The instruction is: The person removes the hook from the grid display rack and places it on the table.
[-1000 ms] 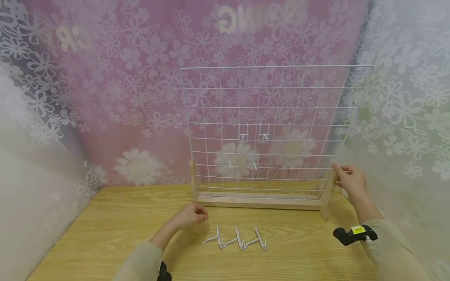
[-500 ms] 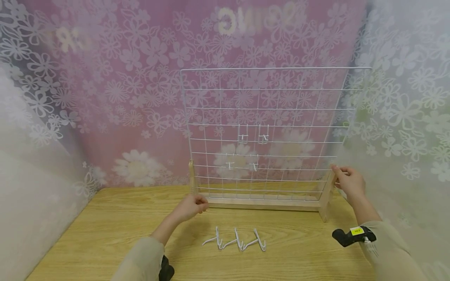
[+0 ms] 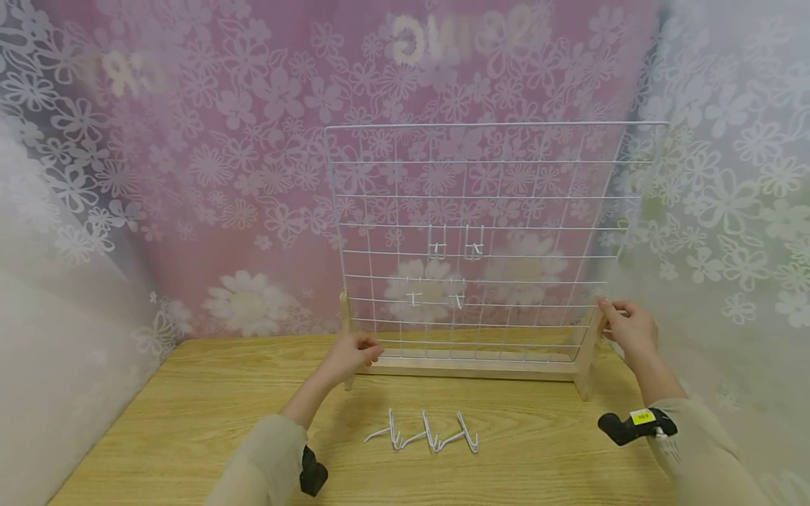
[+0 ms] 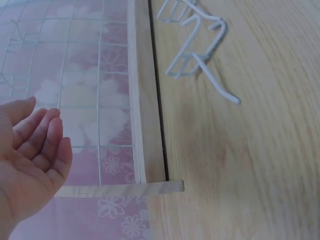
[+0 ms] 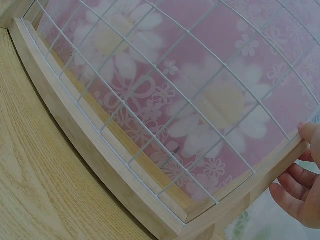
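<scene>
A white wire grid panel [image 3: 496, 125] stands upright in a pale wooden stand [image 3: 481, 368]. My right hand [image 3: 633, 332] grips the top of the stand's right side post [image 5: 240, 202], thumb at its front edge and fingers behind. Close in front of the left side post [image 3: 345, 309], my left hand [image 3: 344, 358] hovers with fingers loosely bent; in the left wrist view its palm [image 4: 30, 170] holds nothing. Several small white wire hooks hang on the grid, among them an upper one [image 3: 474, 249] and a lower one [image 3: 413, 299].
Three more white wire hooks lie in a row on the wood-grain table [image 3: 190, 422], the leftmost hook [image 3: 394, 430] nearest my left hand. A pink floral curtain [image 3: 240, 197] hangs behind the grid. Pale floral sheets flank the table on both sides.
My left hand has risen and moved slightly forward, from the table beside the stand's left foot to near the left post. My right hand stays on the right post.
</scene>
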A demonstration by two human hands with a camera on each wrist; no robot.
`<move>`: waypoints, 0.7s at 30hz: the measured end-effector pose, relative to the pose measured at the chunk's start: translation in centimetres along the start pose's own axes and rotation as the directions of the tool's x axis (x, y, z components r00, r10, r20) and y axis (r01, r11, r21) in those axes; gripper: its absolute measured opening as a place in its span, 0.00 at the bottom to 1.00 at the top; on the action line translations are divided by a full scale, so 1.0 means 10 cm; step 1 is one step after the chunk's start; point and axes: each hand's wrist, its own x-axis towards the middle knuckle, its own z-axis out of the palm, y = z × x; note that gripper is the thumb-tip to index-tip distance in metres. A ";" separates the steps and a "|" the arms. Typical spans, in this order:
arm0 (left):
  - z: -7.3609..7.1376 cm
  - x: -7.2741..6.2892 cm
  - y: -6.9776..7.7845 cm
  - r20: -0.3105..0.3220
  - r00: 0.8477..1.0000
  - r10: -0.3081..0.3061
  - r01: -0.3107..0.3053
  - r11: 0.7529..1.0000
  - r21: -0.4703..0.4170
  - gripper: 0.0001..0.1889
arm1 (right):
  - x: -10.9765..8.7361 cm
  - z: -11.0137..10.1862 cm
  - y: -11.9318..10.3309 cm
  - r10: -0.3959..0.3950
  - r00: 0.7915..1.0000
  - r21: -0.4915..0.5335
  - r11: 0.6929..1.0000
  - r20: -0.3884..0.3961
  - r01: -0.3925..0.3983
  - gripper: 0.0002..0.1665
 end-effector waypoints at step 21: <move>-0.03 0.22 0.28 -0.084 0.996 0.039 -0.040 0.999 -0.013 0.11 | 0.00 0.00 0.00 0.001 1.000 -0.021 1.000 -0.002 -0.002 0.43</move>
